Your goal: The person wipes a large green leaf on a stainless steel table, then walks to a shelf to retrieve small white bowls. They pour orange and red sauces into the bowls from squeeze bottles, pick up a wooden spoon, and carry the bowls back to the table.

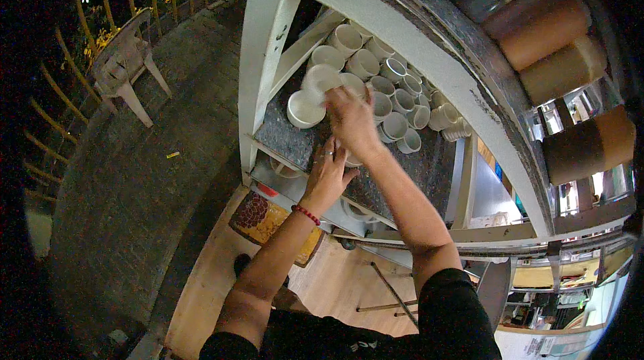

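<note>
My right hand [352, 121] reaches into the shelf, blurred by motion, its fingertips on the rim of a blurred white tub [321, 78]. Just below and left of that tub, another white tub [305, 110] stands upright on the dark speckled shelf board [282, 133]. My left hand [327, 171], with a ring and a red bead bracelet on the wrist, is nearer the shelf's front edge. Its fingers are beside a white container [353, 160] that is mostly hidden; the grip is unclear. Several open white tubs and cups [363, 62] crowd the board behind my right hand.
A white-painted frame [266, 48] surrounds the shelf, with a worn counter edge [453, 53] above it. Cardboard rolls or boxes [583, 144] stand on the counter. A patterned mat [271, 219] lies below. A plastic chair [126, 66] stands on paving at left, by a fence.
</note>
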A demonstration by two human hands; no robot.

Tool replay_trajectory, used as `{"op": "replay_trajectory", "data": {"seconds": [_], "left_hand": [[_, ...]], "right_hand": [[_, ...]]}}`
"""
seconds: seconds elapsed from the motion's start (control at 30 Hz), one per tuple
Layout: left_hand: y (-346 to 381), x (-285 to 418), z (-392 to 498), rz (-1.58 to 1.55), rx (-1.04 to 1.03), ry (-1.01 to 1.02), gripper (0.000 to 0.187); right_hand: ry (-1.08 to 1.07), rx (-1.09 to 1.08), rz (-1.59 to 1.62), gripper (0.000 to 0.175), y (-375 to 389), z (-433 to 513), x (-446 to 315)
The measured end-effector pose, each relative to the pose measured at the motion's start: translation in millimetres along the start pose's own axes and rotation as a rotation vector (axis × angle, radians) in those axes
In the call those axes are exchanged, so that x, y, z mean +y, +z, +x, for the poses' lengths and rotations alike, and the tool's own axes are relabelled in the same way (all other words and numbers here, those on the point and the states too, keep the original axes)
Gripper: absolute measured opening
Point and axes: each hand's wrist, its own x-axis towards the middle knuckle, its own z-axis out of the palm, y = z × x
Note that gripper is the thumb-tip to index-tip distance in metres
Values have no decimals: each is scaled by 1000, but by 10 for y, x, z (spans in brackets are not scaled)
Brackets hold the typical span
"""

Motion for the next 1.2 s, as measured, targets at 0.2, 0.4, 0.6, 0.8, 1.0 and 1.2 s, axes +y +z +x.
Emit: {"op": "replay_trajectory", "data": {"seconds": [0.2,0.4,0.6,0.8,1.0,1.2], "left_hand": [[36,-46,1,111,-55,0,74],[-28,79,24,-95,-12,-123,77],[-63,69,25,-113,-38,-132,65],[5,35,30,-71,2,-117,69],[-21,47,196,-162,18,-67,96],[-190,161,105,-128,73,-107,94]], "right_hand": [[15,-208,80,20,105,82,-208],[479,106,-142,23,287,478,767],[539,155,-29,16,857,638,1456],[419,457,369,14,91,226,1032],[527,52,-144,21,-952,-1547,276],[612,-102,-214,23,-588,-2311,363]]}}
